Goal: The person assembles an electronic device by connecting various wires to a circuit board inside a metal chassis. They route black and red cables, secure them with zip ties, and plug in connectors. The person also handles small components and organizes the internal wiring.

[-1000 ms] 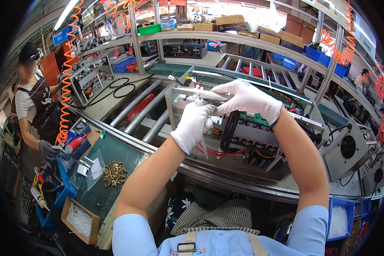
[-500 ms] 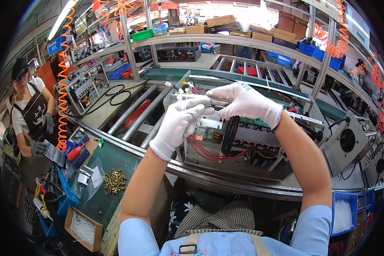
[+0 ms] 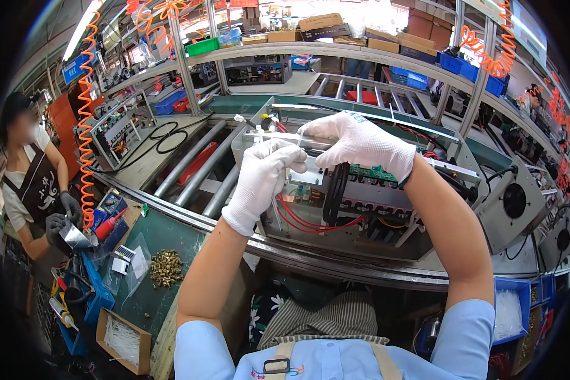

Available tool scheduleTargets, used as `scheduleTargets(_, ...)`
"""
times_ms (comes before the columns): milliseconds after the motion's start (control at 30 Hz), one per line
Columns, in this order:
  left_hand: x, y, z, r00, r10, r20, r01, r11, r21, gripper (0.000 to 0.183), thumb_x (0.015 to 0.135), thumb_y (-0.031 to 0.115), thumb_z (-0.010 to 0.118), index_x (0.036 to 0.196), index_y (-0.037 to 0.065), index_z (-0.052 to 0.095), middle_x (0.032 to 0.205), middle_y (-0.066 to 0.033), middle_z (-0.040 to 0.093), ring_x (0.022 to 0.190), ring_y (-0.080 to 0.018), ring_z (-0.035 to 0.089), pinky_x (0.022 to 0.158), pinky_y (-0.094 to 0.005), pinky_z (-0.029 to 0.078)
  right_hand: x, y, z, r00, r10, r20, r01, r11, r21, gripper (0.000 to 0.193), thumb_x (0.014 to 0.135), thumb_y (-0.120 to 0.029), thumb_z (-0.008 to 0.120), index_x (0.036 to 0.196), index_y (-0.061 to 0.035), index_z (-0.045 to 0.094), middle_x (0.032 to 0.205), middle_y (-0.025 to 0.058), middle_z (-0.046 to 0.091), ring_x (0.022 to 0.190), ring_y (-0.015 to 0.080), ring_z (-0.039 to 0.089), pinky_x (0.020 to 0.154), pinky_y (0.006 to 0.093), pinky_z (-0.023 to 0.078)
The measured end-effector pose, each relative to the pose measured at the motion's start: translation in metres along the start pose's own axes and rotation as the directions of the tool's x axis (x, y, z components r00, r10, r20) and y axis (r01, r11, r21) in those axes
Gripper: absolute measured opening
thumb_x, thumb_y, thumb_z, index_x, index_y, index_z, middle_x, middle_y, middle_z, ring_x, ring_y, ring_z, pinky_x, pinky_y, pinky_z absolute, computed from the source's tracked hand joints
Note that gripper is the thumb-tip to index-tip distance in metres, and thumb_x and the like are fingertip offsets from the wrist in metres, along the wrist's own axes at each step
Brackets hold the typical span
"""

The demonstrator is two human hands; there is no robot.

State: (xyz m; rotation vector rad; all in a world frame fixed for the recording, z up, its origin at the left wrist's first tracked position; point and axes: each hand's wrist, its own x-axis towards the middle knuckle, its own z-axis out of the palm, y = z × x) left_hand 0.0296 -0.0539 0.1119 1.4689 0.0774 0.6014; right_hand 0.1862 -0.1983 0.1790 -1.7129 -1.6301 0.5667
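Both hands wear white gloves and work over an open metal chassis (image 3: 465, 155) on the line. My left hand (image 3: 259, 180) is closed in a pinch at the chassis's left end; what lies between its fingertips is too small to make out. My right hand (image 3: 367, 149) curls around a grey metal bar (image 3: 318, 144) across the top, thumb below and fingers above. Beneath my hands, red wires (image 3: 294, 218) loop out beside a thick black cable bundle (image 3: 334, 196). Green circuit boards (image 3: 375, 172) sit further right, partly covered by my right hand.
Metal rollers (image 3: 199, 166) run left of the chassis. A pile of brass fittings (image 3: 166, 268) lies on the green bench, near a cardboard box (image 3: 123, 342) of white strips. A fan panel (image 3: 513, 201) stands right. At left, a co-worker (image 3: 38, 183) in grey gloves holds a metal piece.
My left fingers have drawn into a tighter pinch, slightly apart from the right hand. My right hand stays on the bar. The view has shifted slightly, and the co-worker's hands have come together.
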Motion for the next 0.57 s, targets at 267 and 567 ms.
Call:
scheduleTargets(267,0.0031,-0.01,0.001,0.999,0.043,0.004,-0.043,0.999,-0.034,0.02,0.089,0.016,0.06,0.092,-0.003,0.067,0.075,-0.0075,0.068,0.044,-0.0025,0.039,0.045,-0.0183,0.03,0.0007,0.0051,0.0002,0.998,-0.06,-0.013,0.06,0.998,0.002,0.053,0.075,-0.012,0.074,0.124,0.0028,0.059,0.103,0.0024,0.067,0.084,0.0081,0.054,0.075,0.0239,0.049)
scheduleTargets(567,-0.0027,-0.0031,0.0083,0.999,0.042,0.003,-0.042,0.999,0.019,0.021,0.09,0.017,0.059,0.093,-0.002,0.067,0.075,-0.0083,0.069,0.043,-0.0024,0.039,0.044,-0.0181,0.03,-0.0003,0.0063,-0.0027,0.998,-0.059,0.019,0.059,0.998,0.023,0.056,0.076,-0.012,0.073,0.128,0.002,0.057,0.106,0.0034,0.066,0.086,0.009,0.055,0.077,0.0249,0.05)
